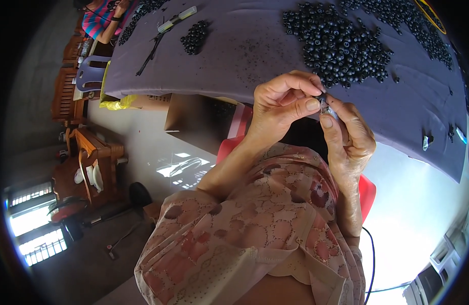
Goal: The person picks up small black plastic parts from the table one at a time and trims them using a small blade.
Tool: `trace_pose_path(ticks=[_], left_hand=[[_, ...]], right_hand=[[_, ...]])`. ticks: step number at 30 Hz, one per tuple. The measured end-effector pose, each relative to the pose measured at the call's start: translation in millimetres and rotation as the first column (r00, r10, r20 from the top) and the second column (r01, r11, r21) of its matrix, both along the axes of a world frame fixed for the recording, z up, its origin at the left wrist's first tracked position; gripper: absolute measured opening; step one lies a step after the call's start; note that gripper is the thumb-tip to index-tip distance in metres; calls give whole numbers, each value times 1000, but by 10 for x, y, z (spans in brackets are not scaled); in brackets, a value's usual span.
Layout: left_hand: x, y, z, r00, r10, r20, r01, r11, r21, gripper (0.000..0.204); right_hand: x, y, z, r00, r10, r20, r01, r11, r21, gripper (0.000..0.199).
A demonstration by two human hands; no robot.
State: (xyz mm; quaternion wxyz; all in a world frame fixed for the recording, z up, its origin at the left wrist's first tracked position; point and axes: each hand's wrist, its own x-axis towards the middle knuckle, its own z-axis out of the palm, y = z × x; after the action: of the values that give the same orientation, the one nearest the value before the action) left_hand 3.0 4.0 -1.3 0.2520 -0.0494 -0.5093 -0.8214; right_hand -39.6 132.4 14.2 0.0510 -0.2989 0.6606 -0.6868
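Above the near edge of the purple cloth, my left hand [288, 104] is closed in a pinch on a small black round piece [322, 95]. Right beside it, my right hand [349, 134] has thumb and fingers closed on a small shiny whitish object [330, 110] that meets the black piece. The fingers partly hide both items. Just beyond my hands lies a big pile of black round pieces [341, 48], some showing a pale ring. A smaller cluster of black pieces [195, 37] sits farther left.
The purple-covered table [244, 66] carries another black heap [422, 30] at far right and a clear-handled tool [177, 19] at far left. A cardboard box [191, 119] stands below its edge. Another person [99, 20] sits far left. A black cord [373, 254] runs along the floor.
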Motion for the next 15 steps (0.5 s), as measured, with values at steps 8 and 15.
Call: trace_pose_path(ticks=[8, 15], left_hand=[[-3, 3, -12, 1000, 7, 1, -7, 1000, -2, 16], [-22, 34, -27, 1000, 16, -15, -16, 1000, 2, 15]], right_hand=[[-2, 4, -13, 1000, 14, 10, -14, 1000, -19, 22], [-23, 11, -29, 999, 12, -37, -13, 1000, -26, 22]])
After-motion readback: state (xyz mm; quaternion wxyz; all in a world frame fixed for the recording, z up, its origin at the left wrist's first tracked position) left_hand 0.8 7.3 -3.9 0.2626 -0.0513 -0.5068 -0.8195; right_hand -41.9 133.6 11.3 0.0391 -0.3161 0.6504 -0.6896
